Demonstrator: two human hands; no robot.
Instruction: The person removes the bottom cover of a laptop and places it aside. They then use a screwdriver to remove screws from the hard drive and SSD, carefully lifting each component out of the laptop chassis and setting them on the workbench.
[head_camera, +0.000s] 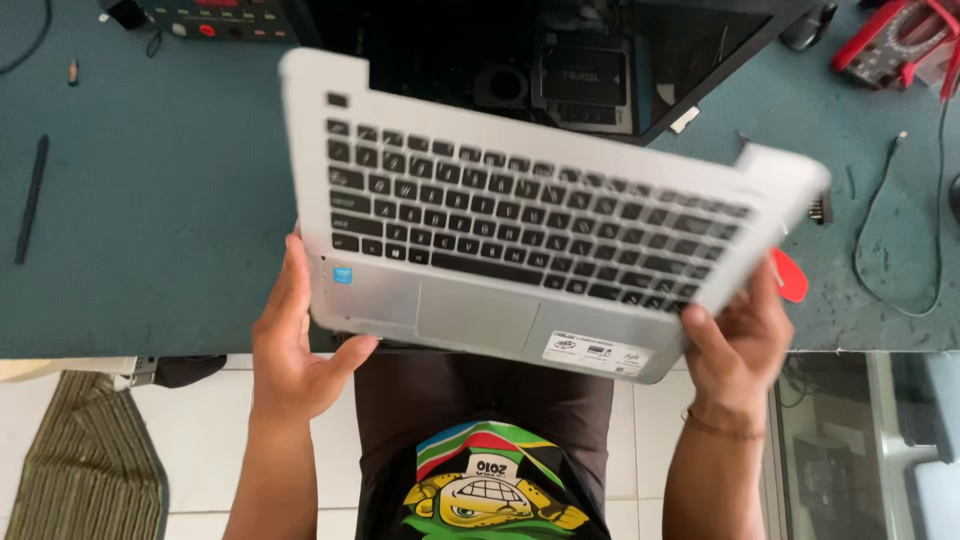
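blue square sticker (343, 274) palmrest left | white rectangular label (597, 354) palmrest right

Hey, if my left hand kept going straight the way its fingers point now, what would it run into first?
Your left hand already grips the silver keyboard panel's near-left edge, pointing away from you. Going on, it would likely meet the teal bench; depth is unclear.

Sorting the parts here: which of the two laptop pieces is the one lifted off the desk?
The silver keyboard cover, gripped at its front corners by the left hand and right hand. The black laptop base lies on the green desk.
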